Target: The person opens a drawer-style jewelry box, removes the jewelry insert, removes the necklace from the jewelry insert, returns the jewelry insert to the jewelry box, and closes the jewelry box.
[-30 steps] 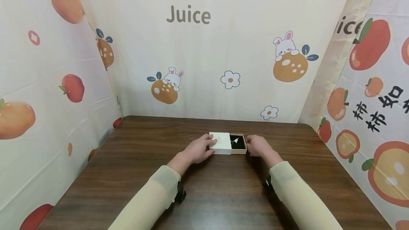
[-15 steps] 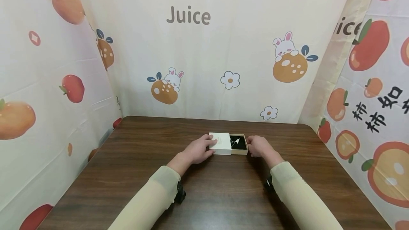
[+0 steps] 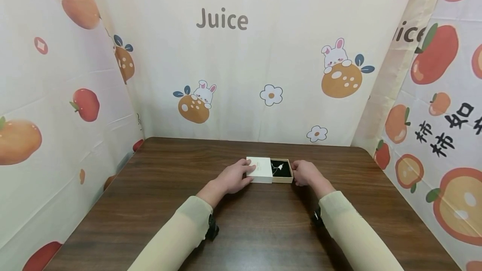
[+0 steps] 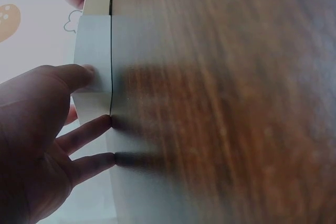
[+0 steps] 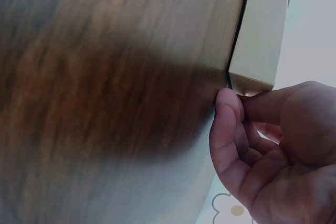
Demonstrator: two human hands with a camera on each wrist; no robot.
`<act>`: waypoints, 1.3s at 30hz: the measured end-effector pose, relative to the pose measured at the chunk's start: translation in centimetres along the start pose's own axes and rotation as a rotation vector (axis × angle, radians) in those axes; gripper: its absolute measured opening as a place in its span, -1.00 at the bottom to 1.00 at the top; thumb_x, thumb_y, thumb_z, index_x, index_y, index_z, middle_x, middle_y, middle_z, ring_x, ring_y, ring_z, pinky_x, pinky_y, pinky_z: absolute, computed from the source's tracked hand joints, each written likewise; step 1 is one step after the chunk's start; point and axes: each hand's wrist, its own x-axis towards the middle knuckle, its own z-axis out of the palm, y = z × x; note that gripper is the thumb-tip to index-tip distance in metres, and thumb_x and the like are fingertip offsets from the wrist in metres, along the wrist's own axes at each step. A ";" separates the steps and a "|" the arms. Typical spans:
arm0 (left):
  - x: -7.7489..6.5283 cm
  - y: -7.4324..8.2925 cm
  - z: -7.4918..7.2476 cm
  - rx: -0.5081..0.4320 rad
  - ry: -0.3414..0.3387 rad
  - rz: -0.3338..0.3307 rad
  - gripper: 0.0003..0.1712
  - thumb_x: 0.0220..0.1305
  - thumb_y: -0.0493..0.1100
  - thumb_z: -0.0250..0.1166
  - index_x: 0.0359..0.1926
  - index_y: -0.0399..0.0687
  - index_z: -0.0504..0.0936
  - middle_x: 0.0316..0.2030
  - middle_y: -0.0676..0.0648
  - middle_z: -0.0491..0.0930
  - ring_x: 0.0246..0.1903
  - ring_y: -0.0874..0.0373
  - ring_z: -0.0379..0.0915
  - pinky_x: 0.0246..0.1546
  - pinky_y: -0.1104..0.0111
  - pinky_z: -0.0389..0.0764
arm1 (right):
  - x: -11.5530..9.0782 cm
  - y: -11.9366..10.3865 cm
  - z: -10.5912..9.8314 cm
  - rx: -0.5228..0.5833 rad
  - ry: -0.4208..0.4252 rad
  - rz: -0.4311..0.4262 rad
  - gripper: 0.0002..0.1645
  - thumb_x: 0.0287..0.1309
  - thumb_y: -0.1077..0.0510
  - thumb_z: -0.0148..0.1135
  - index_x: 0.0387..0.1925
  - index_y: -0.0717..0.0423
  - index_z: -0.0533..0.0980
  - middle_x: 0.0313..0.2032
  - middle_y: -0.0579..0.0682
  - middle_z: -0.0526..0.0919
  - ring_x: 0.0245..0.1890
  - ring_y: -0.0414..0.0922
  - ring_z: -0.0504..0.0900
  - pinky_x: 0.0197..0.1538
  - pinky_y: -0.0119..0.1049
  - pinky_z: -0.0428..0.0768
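Note:
A white box sleeve (image 3: 260,175) lies on the brown table, with a beige drawer (image 3: 282,180) drawn partway out of its right end. On the drawer's black lining lies a silver necklace (image 3: 279,167) with a small pendant. My left hand (image 3: 234,177) grips the left part of the sleeve; its thumb (image 4: 81,77) presses the near side, while two fingers touch the tabletop. At the drawer's right end, my right hand (image 3: 306,172) pinches with thumb and curled fingers (image 5: 226,124). The exact spot pinched is mostly hidden behind the fingertips.
The wood-grain table (image 3: 241,229) reaches back to a printed curtain (image 3: 241,62) with fruit and rabbits. More curtains hang along the left and right sides. Dark wrist devices (image 3: 212,226) sit under both sleeve cuffs.
The drawer has slid slightly farther right out of the sleeve, my right hand moving with it. My left hand and the sleeve have stayed nearly in place.

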 end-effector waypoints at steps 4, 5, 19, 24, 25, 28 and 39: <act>0.1 0.0 0.0 0.001 0.003 0.009 -0.39 0.66 0.01 0.28 0.61 0.04 0.49 0.61 -0.17 0.38 0.56 -0.13 0.42 0.54 0.01 0.50 | -0.1 0.1 -0.2 0.030 0.007 0.007 -0.83 0.62 0.26 0.10 -0.18 0.19 0.57 -0.42 0.07 0.67 -0.45 -0.14 0.70 -0.35 -0.33 0.73; 0.1 0.0 0.0 0.001 0.004 0.010 -0.39 0.66 0.01 0.28 0.61 0.04 0.49 0.60 -0.18 0.38 0.56 -0.13 0.42 0.54 0.01 0.50 | -0.1 0.2 -0.2 0.038 0.012 0.009 -0.83 0.61 0.27 0.11 -0.19 0.19 0.57 -0.42 0.07 0.67 -0.45 -0.14 0.70 -0.35 -0.33 0.74; 0.2 -0.3 0.1 0.008 -0.007 0.003 -0.38 0.65 0.02 0.30 0.61 0.05 0.49 0.61 -0.17 0.38 0.57 -0.12 0.40 0.55 0.00 0.49 | -0.3 0.6 -1.0 -0.062 0.050 -0.057 -0.86 0.47 0.28 0.22 -0.27 0.19 0.62 -0.41 0.07 0.71 -0.47 -0.13 0.73 -0.34 -0.29 0.71; 0.3 -0.2 0.0 0.008 -0.014 -0.003 -0.37 0.65 0.03 0.29 0.61 0.07 0.48 0.61 -0.16 0.37 0.58 -0.13 0.39 0.56 -0.01 0.48 | 0.0 -0.1 -1.5 -0.108 0.133 -0.074 -0.76 0.49 0.20 0.17 0.02 0.27 0.64 -0.10 0.20 0.77 -0.17 0.05 0.70 -0.02 -0.02 0.74; 0.3 -0.3 0.0 0.006 -0.014 -0.004 -0.37 0.65 0.03 0.29 0.61 0.07 0.48 0.62 -0.16 0.37 0.59 -0.13 0.38 0.56 -0.01 0.48 | 0.1 -0.4 -1.4 -0.117 0.153 -0.089 -0.73 0.50 0.19 0.17 0.07 0.26 0.63 -0.04 0.23 0.77 -0.10 0.08 0.70 0.05 0.04 0.72; 0.3 -0.4 0.0 -0.003 -0.014 -0.009 -0.38 0.65 0.03 0.29 0.61 0.08 0.48 0.62 -0.16 0.37 0.60 -0.13 0.37 0.57 -0.01 0.47 | 0.2 -1.1 -1.2 -0.146 0.175 -0.134 -0.68 0.52 0.19 0.20 0.17 0.25 0.62 0.07 0.26 0.77 0.01 0.13 0.72 0.15 0.14 0.71; 0.3 -0.3 -0.2 -0.008 -0.032 -0.019 -0.36 0.64 0.05 0.30 0.63 0.11 0.46 0.63 -0.16 0.35 0.61 -0.13 0.35 0.58 -0.03 0.45 | 0.0 -2.7 0.0 -0.361 0.193 -0.134 -0.61 0.43 0.12 0.44 0.19 0.19 0.74 0.14 0.24 0.77 0.07 0.11 0.75 0.08 0.16 0.78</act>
